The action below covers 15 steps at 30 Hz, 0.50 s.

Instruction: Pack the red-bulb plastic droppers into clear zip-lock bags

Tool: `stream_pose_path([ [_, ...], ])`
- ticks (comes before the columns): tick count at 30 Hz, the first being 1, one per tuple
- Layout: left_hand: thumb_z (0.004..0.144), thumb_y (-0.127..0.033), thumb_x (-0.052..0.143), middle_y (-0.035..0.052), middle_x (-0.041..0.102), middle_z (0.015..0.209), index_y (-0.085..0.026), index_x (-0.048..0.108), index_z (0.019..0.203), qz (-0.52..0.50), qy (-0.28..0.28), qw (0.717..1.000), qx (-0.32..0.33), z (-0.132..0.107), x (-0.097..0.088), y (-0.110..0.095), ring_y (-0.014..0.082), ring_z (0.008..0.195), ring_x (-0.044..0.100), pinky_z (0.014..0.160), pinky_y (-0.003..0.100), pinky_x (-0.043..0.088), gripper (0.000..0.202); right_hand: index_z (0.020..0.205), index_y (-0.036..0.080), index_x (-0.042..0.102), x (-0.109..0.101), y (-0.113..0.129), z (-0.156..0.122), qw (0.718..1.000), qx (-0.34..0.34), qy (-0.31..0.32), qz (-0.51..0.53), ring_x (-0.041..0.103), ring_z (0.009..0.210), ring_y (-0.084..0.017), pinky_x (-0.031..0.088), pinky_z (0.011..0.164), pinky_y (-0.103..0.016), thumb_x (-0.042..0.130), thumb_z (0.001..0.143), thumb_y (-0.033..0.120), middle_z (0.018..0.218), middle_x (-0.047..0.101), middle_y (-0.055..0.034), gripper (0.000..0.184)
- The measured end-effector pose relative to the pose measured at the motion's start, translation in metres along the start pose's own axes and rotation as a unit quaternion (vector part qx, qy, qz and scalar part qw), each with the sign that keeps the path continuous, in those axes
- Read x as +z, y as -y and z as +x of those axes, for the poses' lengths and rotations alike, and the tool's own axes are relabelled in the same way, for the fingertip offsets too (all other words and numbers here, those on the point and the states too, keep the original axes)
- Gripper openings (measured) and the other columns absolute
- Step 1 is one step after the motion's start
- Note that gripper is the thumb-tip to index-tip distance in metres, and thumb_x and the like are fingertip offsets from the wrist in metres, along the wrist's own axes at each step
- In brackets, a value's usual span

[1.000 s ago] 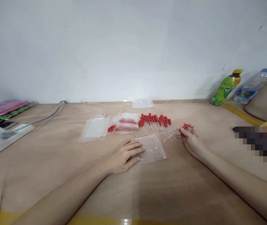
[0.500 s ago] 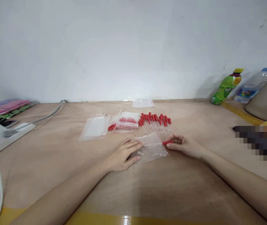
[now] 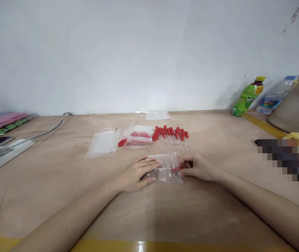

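A clear zip bag [image 3: 166, 176] with a red seal line lies on the table, its mouth towards the right. My left hand [image 3: 140, 175] rests flat on the bag's left end, fingers stretched out. At the mouth, my right hand [image 3: 195, 168] is closed in a pinch on a dropper [image 3: 176, 169], whose red bulb shows through the plastic. My right fingertips touch the bag's edge and hide part of the bulb. Behind the bag lies a fanned pile of droppers [image 3: 171, 134] with red bulbs and thin clear stems.
Filled bags [image 3: 140, 134] with red bulbs lie left of the pile, beside flat bags [image 3: 102, 141]. Another bag [image 3: 157, 115] lies by the wall. A power strip [image 3: 20, 147] is at left. A green bottle [image 3: 247, 98] and a beige container [image 3: 291, 108] stand at right.
My right hand has moved left and slightly down, pushing the dropper's red bulb from outside the mouth into the bag. My left hand stays on the bag. The view has shifted slightly.
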<state>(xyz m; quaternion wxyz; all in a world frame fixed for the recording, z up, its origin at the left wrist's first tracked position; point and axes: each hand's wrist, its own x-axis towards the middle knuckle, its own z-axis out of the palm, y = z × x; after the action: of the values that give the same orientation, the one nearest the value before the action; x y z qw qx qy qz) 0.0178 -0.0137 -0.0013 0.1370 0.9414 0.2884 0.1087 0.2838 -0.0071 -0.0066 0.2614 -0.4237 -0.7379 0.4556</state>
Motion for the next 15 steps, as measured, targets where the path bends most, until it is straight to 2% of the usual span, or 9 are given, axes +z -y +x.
stream_pose_path([
  [4, 0.091, -0.036, 0.043, -0.0002, 0.040, 0.137, -0.029, 0.031, 0.135, -0.006, 0.002, 1.000, 0.010, 0.000, -0.002, -0.001, 0.0180, 0.129, 0.032, 0.109, 0.039, 0.017, 0.047, 0.073, 0.015, 0.065, -0.007, 0.000, -0.002, 0.999, 0.009, 0.032, 0.002, 0.036, 0.051, -0.007, 0.029, 0.047, -0.020, 0.069, 0.063, 0.033, 0.054, 0.046, 0.0043, 0.021],
  [8, 0.091, -0.037, 0.043, 0.0001, 0.041, 0.137, -0.029, 0.034, 0.134, -0.010, 0.003, 1.000, 0.009, 0.001, -0.001, -0.001, 0.0188, 0.128, 0.032, 0.109, 0.041, 0.017, 0.045, 0.081, 0.014, 0.063, -0.011, -0.003, -0.003, 0.997, 0.027, 0.054, 0.040, 0.040, 0.053, -0.007, 0.032, 0.050, -0.021, 0.066, 0.067, 0.041, 0.060, 0.049, 0.0027, 0.030],
  [12, 0.090, -0.038, 0.044, 0.0024, 0.040, 0.137, -0.027, 0.028, 0.137, -0.011, -0.007, 1.000, 0.002, 0.001, 0.001, 0.002, 0.0208, 0.129, 0.032, 0.108, 0.043, 0.019, 0.051, 0.076, 0.016, 0.058, -0.001, 0.001, -0.006, 0.997, 0.027, 0.004, 0.069, 0.040, 0.051, -0.006, 0.033, 0.047, -0.020, 0.062, 0.069, 0.049, 0.059, 0.047, 0.0036, 0.035],
  [15, 0.089, -0.037, 0.046, 0.0053, 0.040, 0.137, -0.024, 0.020, 0.139, -0.018, -0.015, 1.000, 0.006, 0.000, 0.003, 0.003, 0.0211, 0.127, 0.035, 0.108, 0.044, 0.020, 0.057, 0.083, 0.017, 0.057, 0.009, 0.006, -0.008, 0.983, 0.082, 0.021, 0.162, 0.050, 0.056, -0.008, 0.043, 0.053, -0.022, 0.060, 0.069, 0.054, 0.067, 0.054, 0.0017, 0.040],
])
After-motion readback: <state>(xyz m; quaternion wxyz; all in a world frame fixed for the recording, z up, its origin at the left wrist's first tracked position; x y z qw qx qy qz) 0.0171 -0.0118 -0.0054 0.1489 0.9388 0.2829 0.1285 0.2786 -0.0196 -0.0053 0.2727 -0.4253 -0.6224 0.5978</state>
